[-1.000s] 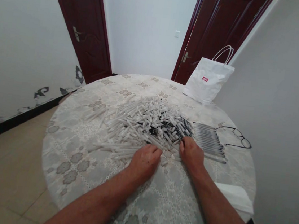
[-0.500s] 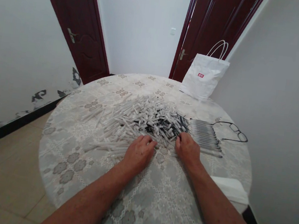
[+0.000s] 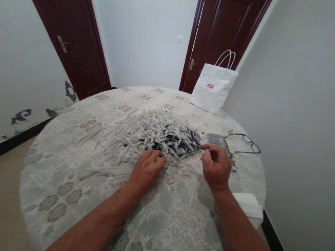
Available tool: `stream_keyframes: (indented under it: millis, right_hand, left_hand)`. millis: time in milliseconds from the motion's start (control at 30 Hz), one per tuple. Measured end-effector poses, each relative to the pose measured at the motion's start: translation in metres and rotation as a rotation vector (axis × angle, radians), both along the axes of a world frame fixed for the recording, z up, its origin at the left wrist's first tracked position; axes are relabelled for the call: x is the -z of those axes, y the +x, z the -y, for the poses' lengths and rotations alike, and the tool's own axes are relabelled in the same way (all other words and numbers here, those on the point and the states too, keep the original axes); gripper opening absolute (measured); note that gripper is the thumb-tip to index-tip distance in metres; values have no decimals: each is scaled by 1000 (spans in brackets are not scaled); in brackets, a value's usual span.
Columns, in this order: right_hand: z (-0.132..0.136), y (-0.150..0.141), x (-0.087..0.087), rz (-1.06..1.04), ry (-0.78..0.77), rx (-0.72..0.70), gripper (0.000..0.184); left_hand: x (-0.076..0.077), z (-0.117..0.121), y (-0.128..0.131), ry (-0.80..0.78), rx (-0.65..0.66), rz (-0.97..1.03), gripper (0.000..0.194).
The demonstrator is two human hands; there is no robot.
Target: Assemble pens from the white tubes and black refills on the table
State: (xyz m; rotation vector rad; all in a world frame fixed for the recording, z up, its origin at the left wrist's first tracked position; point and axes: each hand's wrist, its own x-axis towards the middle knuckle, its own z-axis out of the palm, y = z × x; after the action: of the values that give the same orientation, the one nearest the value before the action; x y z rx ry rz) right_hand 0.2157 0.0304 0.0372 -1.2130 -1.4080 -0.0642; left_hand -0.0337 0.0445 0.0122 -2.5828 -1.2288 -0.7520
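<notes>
A big heap of white tubes and small black parts (image 3: 150,137) covers the middle of a round table (image 3: 93,181) with a lace cloth. My left hand (image 3: 146,168) rests palm down on the near edge of the heap, fingers curled into the white tubes. My right hand (image 3: 216,165) is raised a little above the cloth, right of the heap, with thumb and fingers pinched together; what they hold is too small to name. Just beyond it lies a neat row of assembled pens (image 3: 217,141).
A pair of black glasses (image 3: 246,143) lies at the table's right. A white paper bag (image 3: 212,88) stands at the far edge against a dark door. A folded white cloth (image 3: 246,202) hangs off the near right rim. Walls close in on both sides.
My right hand has lifted off the heap's edge and turned, fingers pinched. My left hand stays at the heap. The view has shifted, showing more of the room.
</notes>
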Motion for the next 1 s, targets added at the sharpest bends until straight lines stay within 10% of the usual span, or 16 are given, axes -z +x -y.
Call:
stream_keyframes:
  millis: [300, 833, 1000]
  right_hand:
    - [17, -19, -16, 201, -30, -129, 6]
    - [5, -38, 16, 371, -368, -230, 17]
    - [3, -36, 17, 424, -470, -222, 15]
  left_hand:
    - [-11, 9, -10, 254, 105, 295, 27]
    - [-14, 19, -3, -358, 64, 854, 19]
    - [-20, 19, 4, -604, 39, 1197, 45]
